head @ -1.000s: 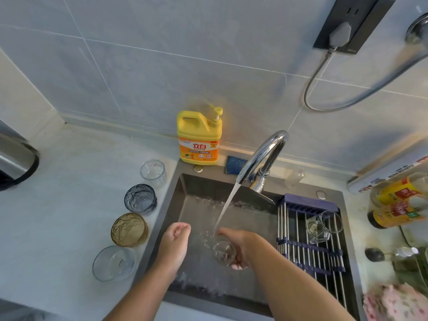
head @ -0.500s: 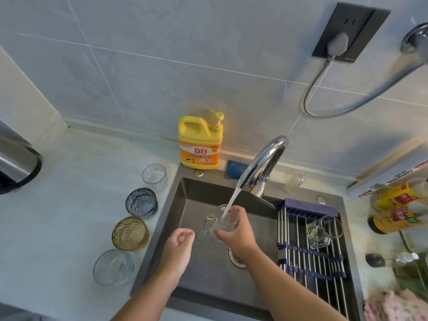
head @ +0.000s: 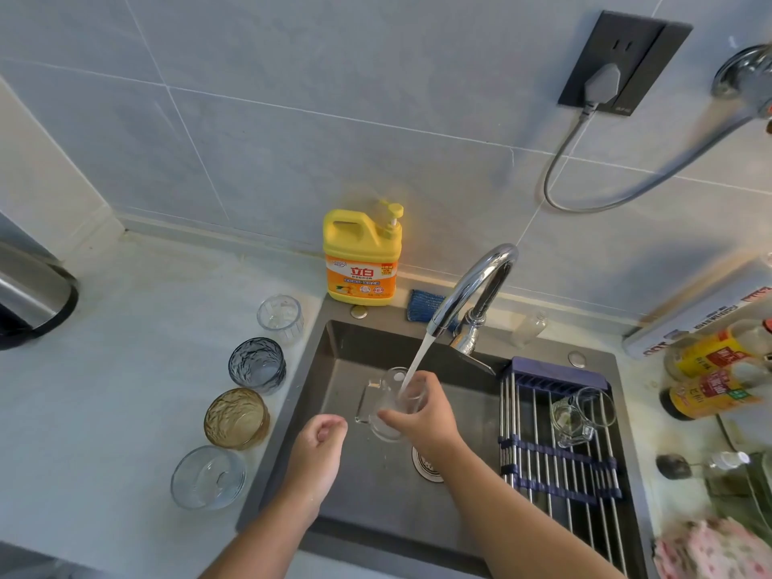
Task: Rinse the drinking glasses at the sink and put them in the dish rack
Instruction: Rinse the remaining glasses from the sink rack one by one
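Over the sink [head: 376,524], the person's left hand [head: 319,442] hovered with fingers loosely curled and holding nothing, while the right hand [head: 426,415] wrapped its grip round a clear glass mug [head: 397,405], held upright above the basin with its handle turned toward the left. The water stream [head: 415,361] from the faucet [head: 476,282] fell straight into the mug's mouth. Held by one wet hand only, the mug could likely slip and strike the basin, and the filling water could overflow and splash onto the counter [head: 125,390]. There, just beside the sink's left edge, four glasses [head: 236,417] waited in a row, close enough that a careless elbow might knock one. To the right, the dish rack [head: 555,465] carried one rinsed glass [head: 578,415] lying on its side, which a hasty placement could hit. A second earlier the mug had been low in the basin and tipped toward the camera. It had since been raised and righted under the tap, while the left hand had barely moved.
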